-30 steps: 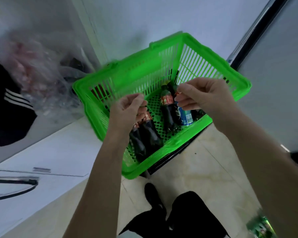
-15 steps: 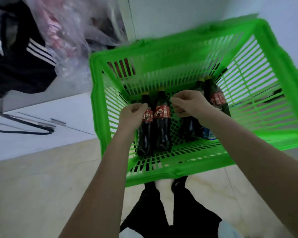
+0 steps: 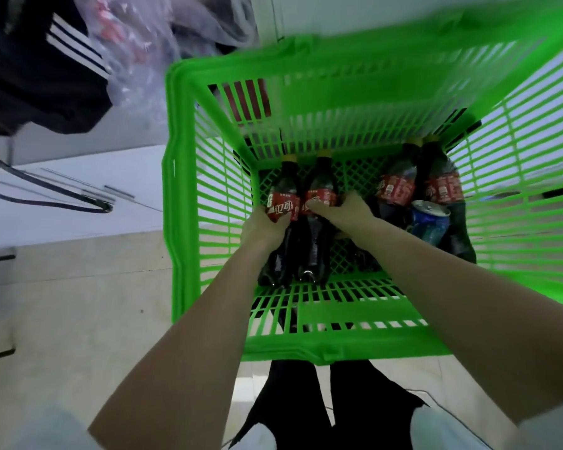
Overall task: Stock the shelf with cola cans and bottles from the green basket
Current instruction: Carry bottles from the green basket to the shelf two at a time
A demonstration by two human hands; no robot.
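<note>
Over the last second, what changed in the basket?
Both hands went down into the green basket. The left hand now grips the leftmost cola bottle; the right hand grips the bottle beside it. The other two bottles and the blue can stayed put.

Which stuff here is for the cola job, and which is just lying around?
For the job: green basket, four cola bottles, blue can.
Just lying about: black striped clothing, plastic bag, black cable.
</note>
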